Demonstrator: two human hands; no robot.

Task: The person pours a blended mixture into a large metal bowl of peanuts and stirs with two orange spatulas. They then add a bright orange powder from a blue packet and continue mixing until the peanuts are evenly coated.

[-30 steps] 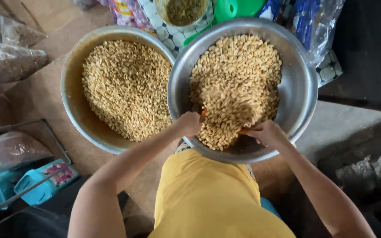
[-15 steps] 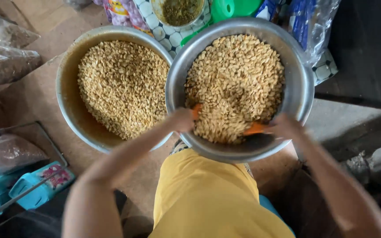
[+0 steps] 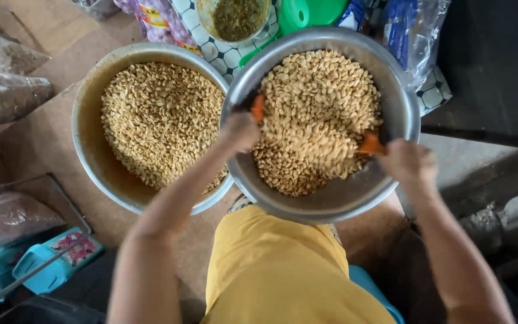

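Note:
A large steel bowl (image 3: 391, 84) full of pale peanuts (image 3: 319, 102) sits in front of me. My left hand (image 3: 241, 129) is at its left side, closed on an orange handle (image 3: 258, 108). My right hand (image 3: 409, 162) is at the right side, closed on a second orange handle (image 3: 370, 144). A dark edge shows beside each handle. Whatever joins the handles is buried under the peanuts. A second metal bowl (image 3: 91, 156) to the left also holds peanuts (image 3: 160, 120) and touches the first bowl.
Clear bags of dry goods (image 3: 7, 96) lie at the left on the brown floor. A small bowl of green-brown paste (image 3: 235, 18), a green plastic item (image 3: 313, 12) and plastic packets (image 3: 409, 36) stand behind the bowls. A blue plastic item (image 3: 55, 264) lies lower left.
My hands have moved apart, from close together at the near rim out to the bowl's sides. Both orange handles have come into view, and the peanut heap has shifted and spread.

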